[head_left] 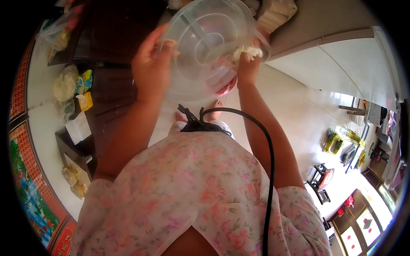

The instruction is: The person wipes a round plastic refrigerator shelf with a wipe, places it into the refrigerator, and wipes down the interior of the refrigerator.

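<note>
Up in front of me, my left hand (154, 57) grips the left rim of a large round clear plastic lid or shallow bowl (181, 32), thumb on the near side. Concentric rings mark its middle. At its right side is my right hand (249, 64), closed on a crumpled white cloth or tissue (247, 52), with most fingers hidden. Just left of that hand, a see-through container (220, 72) with something red and pink shows at or behind the round plastic; which of the two I cannot tell.
A dark wooden table or bench (111, 89) stands on the left, with a yellow packet (85, 101) and plastic bags (65, 83) beside it. White cabinets (341, 59) line the right. A black cable (270, 162) runs down my front. A small stool (320, 181) stands lower right.
</note>
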Demonstrator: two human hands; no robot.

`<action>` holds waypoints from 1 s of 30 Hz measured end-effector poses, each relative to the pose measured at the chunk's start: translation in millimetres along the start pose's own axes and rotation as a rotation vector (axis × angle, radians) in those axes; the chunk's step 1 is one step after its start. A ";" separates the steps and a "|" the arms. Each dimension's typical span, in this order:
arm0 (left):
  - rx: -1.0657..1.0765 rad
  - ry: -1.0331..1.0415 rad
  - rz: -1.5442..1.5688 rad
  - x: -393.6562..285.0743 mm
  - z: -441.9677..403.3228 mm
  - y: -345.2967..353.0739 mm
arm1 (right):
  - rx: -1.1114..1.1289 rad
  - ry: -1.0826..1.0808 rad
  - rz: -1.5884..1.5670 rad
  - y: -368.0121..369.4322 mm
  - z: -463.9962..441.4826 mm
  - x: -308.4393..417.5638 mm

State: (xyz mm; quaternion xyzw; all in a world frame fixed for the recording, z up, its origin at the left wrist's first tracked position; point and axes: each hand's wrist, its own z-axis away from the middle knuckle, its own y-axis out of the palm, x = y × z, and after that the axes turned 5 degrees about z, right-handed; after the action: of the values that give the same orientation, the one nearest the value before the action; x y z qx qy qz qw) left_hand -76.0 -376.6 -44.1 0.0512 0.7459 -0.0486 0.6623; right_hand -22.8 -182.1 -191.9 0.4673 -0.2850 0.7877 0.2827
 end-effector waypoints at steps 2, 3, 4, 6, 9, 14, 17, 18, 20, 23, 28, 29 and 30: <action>-0.003 -0.003 0.004 -4.8 1.4 3.7 | 0.153 0.223 -0.067 -0.9 -11.3 -1.3; -0.007 -0.005 0.008 -6.4 1.7 5.0 | 0.152 0.224 -0.064 -1.3 -11.3 -7.8; -0.007 -0.009 0.010 -4.6 1.1 3.3 | 0.195 0.290 -0.126 -2.0 -10.7 -13.6; -0.051 -0.029 -0.017 1.3 -3.0 -0.7 | 0.265 0.481 -0.377 7.1 -11.8 -47.0; -0.069 -0.013 0.022 1.3 -8.1 2.6 | 0.368 0.598 -0.547 19.9 34.7 -36.5; -0.079 0.028 0.052 1.0 -20.4 -7.3 | 0.450 0.849 -1.000 51.3 83.0 -26.3; -0.081 0.073 0.085 -5.4 -28.2 -6.3 | 0.490 0.862 -0.831 51.2 109.9 24.0; -0.092 0.073 0.094 -7.4 -29.7 -8.8 | 0.563 0.878 -0.785 52.1 113.4 29.1; -0.095 0.073 0.057 -8.2 -33.5 -16.5 | 0.598 0.892 -0.806 52.1 113.6 28.9; -0.106 0.043 0.042 -3.9 -33.8 -20.0 | 0.688 0.827 -0.747 42.2 105.7 22.3; -0.063 -0.165 0.070 33.7 -25.6 -33.6 | 0.764 -0.609 0.150 18.6 65.2 -68.0; -0.062 -0.162 0.071 37.0 -24.2 -37.6 | 0.762 -0.612 0.150 9.5 62.3 -66.6; -0.035 -0.210 0.023 38.5 -22.5 -42.0 | 0.693 -0.044 -0.087 -0.8 68.6 -41.0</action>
State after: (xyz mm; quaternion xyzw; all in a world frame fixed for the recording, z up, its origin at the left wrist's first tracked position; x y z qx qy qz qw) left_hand -108.6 -414.6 -79.5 0.0430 0.6726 -0.0331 0.7380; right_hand 33.8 -237.9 -201.1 0.5642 0.0135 0.8145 0.1343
